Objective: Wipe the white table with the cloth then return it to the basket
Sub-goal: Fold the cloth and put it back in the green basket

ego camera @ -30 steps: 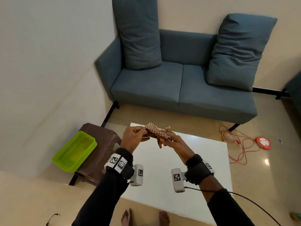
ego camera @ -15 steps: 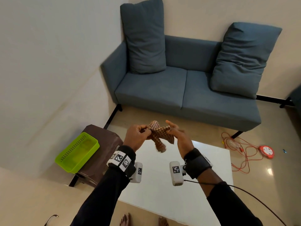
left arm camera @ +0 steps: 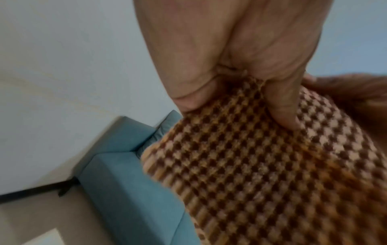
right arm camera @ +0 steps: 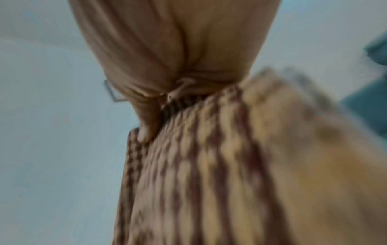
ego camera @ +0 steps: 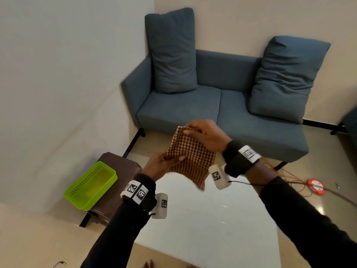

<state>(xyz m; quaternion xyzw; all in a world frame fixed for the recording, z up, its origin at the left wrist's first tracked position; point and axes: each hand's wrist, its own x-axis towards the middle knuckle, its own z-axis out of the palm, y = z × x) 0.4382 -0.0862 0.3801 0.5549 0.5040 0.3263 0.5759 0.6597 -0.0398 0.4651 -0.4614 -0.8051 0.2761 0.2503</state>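
cloth: a brown-and-cream checked cloth (ego camera: 190, 157) is spread out in the air between both hands, above the far edge of the table, its lower corner hanging down toward the tabletop without touching it
left hand: the left hand (ego camera: 158, 167) grips the cloth's near-left edge, thumb on the front face and fingers behind; the left wrist view shows the checked weave (left arm camera: 261, 165) pinched tight under the thumb (left arm camera: 280, 106)
right hand: the right hand (ego camera: 206, 135) is raised higher and farther, pinching the cloth's top corner between fingertips and thumb; the right wrist view is blurred, yet the fabric (right arm camera: 199, 165) hangs straight down from the closed fingers (right arm camera: 146, 129)
white table: the glossy white table (ego camera: 222, 229) lies near, below the forearms
basket: a lime-green perforated basket (ego camera: 90, 186) sits to the left on a dark brown stool (ego camera: 119, 171), well apart from the cloth
background: a blue two-seat sofa (ego camera: 222, 105) with two cushions stands far, against the wall; an orange cable with a red reel (ego camera: 315, 187) lies on the floor to the right
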